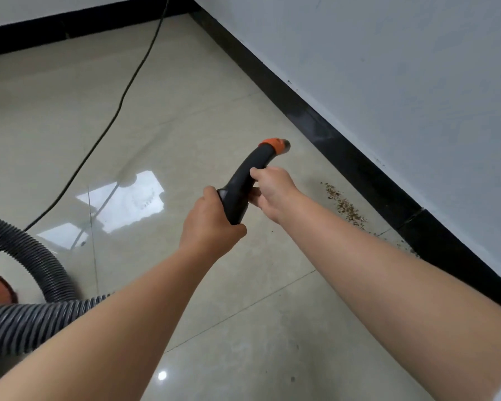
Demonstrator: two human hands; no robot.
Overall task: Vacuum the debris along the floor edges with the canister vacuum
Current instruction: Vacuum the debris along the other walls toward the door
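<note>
Both hands grip the curved, smooth black nozzle [245,183], left hand [211,224] wrapped round its wide base, right hand [272,192] pinching its middle, orange tip raised above glossy tile floor [243,314] near brown, grainy debris [344,206] along the black baseboard [359,169].

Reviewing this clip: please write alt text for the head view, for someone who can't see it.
Both hands grip a black vacuum nozzle with an orange tip, the left hand low, the right hand higher. Brown debris lies on the tile floor beside the black baseboard.
</note>
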